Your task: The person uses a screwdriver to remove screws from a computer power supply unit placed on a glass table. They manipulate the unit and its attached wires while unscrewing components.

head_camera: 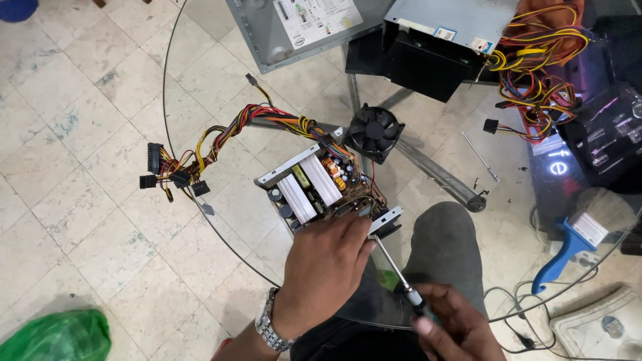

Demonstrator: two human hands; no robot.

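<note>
An opened power supply unit (314, 187) with white heat sinks and a brown circuit board lies on a round glass table (200, 87). My left hand (324, 267) rests on its near edge and grips it. My right hand (451, 324) holds a screwdriver (394, 267) whose tip meets the unit's near right corner. A black fan (374, 132) lies just behind the unit, joined by thin wires. A bundle of coloured cables (221, 140) runs left from the unit to black connectors (167, 174).
A grey metal cover (267, 33) and a second power supply (435, 40) with tangled wires (535, 73) sit at the back. A loose metal rod (479, 156) and small screws lie at right. A blue brush (568, 251), a green bag (57, 337) and my knee (445, 247) are below the glass.
</note>
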